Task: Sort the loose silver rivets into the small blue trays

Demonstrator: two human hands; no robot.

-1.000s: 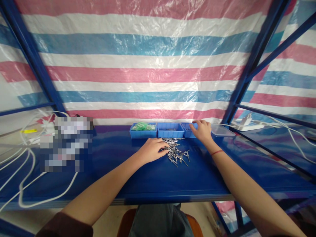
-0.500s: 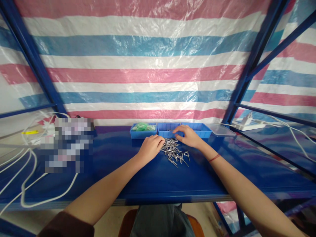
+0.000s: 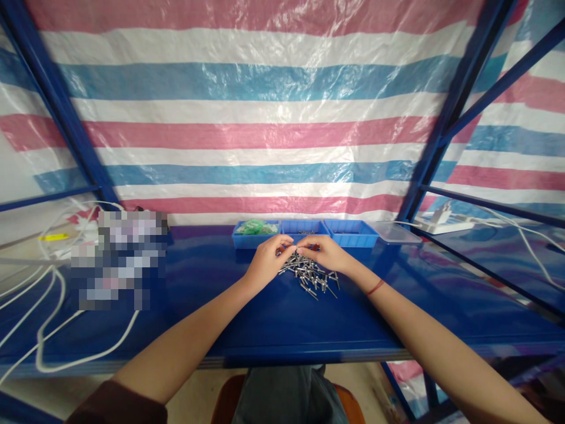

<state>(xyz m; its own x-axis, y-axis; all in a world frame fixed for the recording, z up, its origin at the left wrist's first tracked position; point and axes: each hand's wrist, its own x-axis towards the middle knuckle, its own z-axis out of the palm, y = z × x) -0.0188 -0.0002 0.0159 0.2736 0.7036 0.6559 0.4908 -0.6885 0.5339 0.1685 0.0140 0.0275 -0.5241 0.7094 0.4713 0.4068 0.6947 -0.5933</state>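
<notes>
A loose heap of silvery pop rivets (image 3: 311,274) lies on the blue table. Over its far left side, my left hand (image 3: 268,259) has thumb and fingers pinched together on a rivet that is mostly hidden. My right hand (image 3: 326,252) comes from the other side, and its pinched thumb and forefinger meet the left fingertips. What the right fingers hold is too small to make out. Just behind the hands stand a blue middle bin (image 3: 286,226) with some small metal pieces and a blue right bin (image 3: 353,240), whose contents hardly show.
A blue left bin (image 3: 251,240) holds green and clear plastic packets. Right of the bins lies a clear plastic lid (image 3: 399,234), then a white power strip (image 3: 441,222). White cables (image 3: 42,330) loop over the table's left side, near a blurred-out patch. Blue frame posts flank the table.
My right hand has moved left from the right bin, past the middle bin, to the left hand's fingertips. My left hand has risen slightly from the heap.
</notes>
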